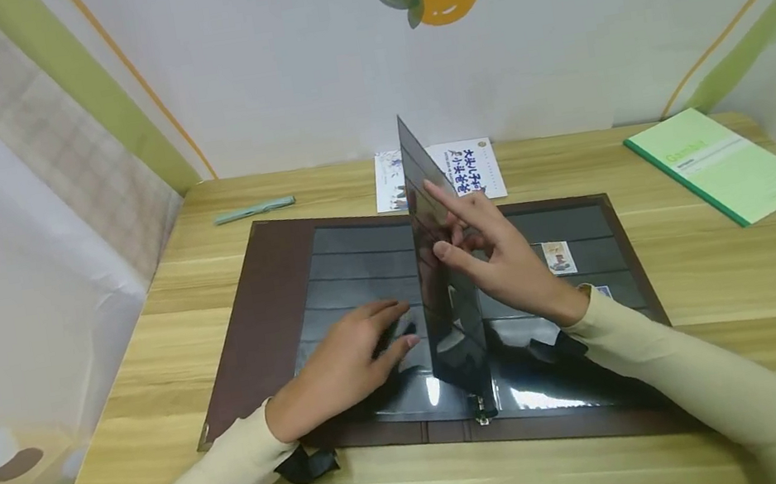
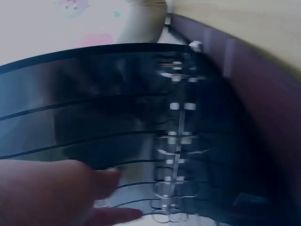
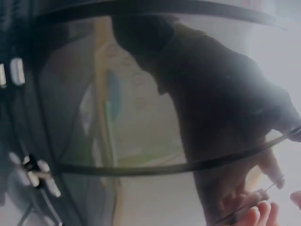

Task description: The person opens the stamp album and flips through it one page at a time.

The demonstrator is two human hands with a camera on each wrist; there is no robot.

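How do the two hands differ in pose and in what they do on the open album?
The left hand lies low and flat, fingers extended, pressing the left-hand pages of the album. The right hand is raised, its fingers against an upright dark page standing at the ring spine; whether they pinch it is unclear. The left hand is nearer the front edge. Both wear cream sleeves.

Long cream sleeves on both arms, snug cuffs; black strap w/ camera mount under each wrist; hands bare.
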